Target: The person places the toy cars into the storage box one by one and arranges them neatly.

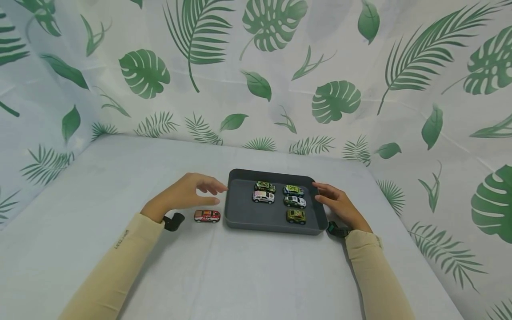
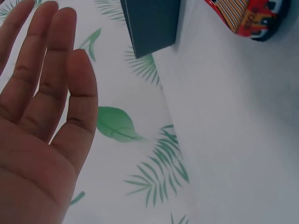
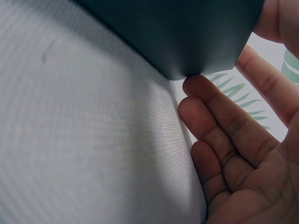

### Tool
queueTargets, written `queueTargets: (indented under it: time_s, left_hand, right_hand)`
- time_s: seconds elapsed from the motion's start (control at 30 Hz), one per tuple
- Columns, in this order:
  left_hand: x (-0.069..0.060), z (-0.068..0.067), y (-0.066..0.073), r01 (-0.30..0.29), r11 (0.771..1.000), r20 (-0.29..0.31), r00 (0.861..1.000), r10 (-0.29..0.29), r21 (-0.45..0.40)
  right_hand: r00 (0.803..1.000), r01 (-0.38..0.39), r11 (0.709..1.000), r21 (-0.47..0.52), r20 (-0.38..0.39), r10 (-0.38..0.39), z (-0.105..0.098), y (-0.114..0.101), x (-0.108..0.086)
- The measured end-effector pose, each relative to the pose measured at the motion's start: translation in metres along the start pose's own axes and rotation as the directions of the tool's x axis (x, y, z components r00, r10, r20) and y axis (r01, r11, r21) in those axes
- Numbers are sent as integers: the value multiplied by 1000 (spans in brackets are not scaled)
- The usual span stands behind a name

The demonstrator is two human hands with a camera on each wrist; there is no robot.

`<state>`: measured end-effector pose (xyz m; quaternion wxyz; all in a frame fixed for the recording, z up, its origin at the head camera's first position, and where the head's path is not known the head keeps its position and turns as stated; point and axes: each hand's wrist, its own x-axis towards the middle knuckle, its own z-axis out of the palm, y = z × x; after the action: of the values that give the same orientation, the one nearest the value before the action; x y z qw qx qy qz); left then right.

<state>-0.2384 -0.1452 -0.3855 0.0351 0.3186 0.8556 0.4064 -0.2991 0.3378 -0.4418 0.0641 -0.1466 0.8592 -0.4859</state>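
A dark grey tray (image 1: 244,213) lies on the table with several small toy cars in it, among them a white car (image 1: 263,197) and a green-patterned car (image 1: 296,216). Outside it, just left, sits a red toy car (image 1: 206,216), partly seen in the left wrist view too. My left hand (image 1: 192,193) hovers above and behind that car, holding nothing, fingers loosely extended toward the tray's left rim. At the tray's right side is my right hand (image 1: 340,206); its fingers (image 3: 224,107) touch the outer wall, and its thumb lies by the rim.
A white cloth (image 1: 256,275) covers the table. Behind and to the sides hangs a leaf-printed backdrop (image 1: 224,98). Each wrist wears a dark strapped device, such as the one on the left wrist (image 1: 174,222).
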Motion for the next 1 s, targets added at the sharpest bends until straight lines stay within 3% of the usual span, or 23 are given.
queueTargets:
  time_s: [0.53,1.0]
  left_hand:
    - [-3,-3,-19,69,995,104,993,-61,-70]
    - [-4,1,-26,189,978,181,969,-170,-91]
  right_hand:
    - [1000,13,1000,10,2,-13,0,-2,-1]
    - [1000,7,1000,7,0,-7,0,-1,-2]
